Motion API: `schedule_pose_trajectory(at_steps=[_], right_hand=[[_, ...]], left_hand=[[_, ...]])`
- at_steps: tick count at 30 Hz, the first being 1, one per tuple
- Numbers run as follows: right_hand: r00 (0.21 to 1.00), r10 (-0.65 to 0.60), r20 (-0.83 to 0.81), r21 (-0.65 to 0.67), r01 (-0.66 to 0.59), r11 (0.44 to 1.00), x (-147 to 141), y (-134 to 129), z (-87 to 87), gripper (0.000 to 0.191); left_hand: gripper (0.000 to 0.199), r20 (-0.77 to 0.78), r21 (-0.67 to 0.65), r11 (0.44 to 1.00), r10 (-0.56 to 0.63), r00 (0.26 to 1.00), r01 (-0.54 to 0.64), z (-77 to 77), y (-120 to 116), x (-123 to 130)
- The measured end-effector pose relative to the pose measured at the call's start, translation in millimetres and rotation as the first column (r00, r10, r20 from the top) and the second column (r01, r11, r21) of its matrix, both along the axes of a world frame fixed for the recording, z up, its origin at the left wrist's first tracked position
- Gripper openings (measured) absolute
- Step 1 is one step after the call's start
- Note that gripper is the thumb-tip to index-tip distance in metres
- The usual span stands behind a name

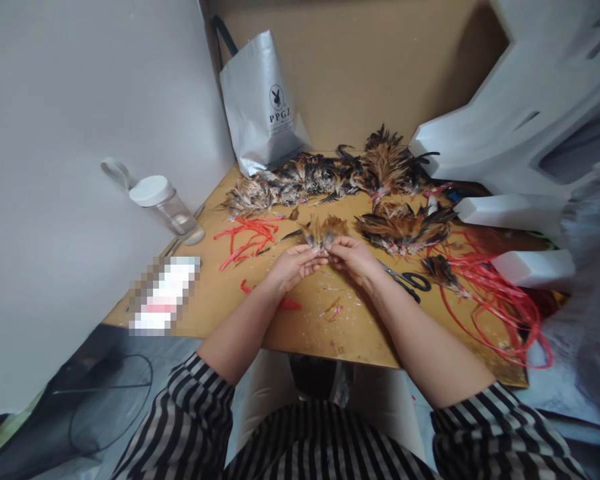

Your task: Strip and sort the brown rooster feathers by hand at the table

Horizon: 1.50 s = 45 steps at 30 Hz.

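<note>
A small bunch of brown feathers (325, 230) is pinched by its pale base between my two hands, tips pointing away from me. My left hand (296, 265) grips it from the left, thumb and fingers together. From the right, my right hand (354, 259) closes on the same base. Just beyond to the right lies a larger pile of brown and black feathers (407, 227). Black-handled scissors (414, 281) rest beside my right wrist, their blades partly hidden. Red plastic strips (247, 239) lie left of the bunch.
Along the back runs a row of feather bundles (290, 183), with a silver bag (260, 107) behind it. A clear bottle with a white lid (167, 207) stands left, near a blurred-out bright object (165, 297). Looped red strips (500, 300) cover the table's (360, 337) right side.
</note>
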State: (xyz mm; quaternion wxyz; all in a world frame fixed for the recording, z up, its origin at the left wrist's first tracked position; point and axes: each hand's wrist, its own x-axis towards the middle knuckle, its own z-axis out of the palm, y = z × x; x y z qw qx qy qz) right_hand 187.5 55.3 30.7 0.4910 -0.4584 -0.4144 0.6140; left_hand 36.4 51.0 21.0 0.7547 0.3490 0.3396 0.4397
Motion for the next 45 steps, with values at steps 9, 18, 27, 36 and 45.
schedule_pose_trajectory(at_steps=[9, 18, 27, 36, 45], right_hand=[[0.997, 0.051, -0.062, -0.037, -0.053, 0.998, -1, -1, -1.0, 0.029], [0.879, 0.291, -0.377, -0.012, -0.319, 0.948, 7, -4, 9.2, 0.018], [0.936, 0.221, -0.274, 0.046, -0.217, 0.975, 1, -4, 1.7, 0.026], [0.983, 0.112, -0.143, 0.071, -0.102, 0.992, 2, -4, 5.8, 0.033], [0.999, 0.045, 0.011, 0.153, -0.047, 0.987, 3, -3, 4.1, 0.031]], left_hand=[[0.007, 0.051, -0.009, 1.0, -0.001, 0.999, 0.002, -1.6, 3, -1], [0.012, 0.248, -0.111, 0.99, -0.057, 0.967, 0.087, 7.7, -1, -5], [0.008, 0.17, -0.07, 0.991, -0.098, 0.98, 0.112, 4.1, -1, -5], [0.015, -0.031, 0.084, 0.995, -0.043, 0.999, 0.046, 0.4, 0, -4], [0.017, -0.102, 0.081, 0.996, -0.037, 0.994, 0.045, -0.9, 1, -5]])
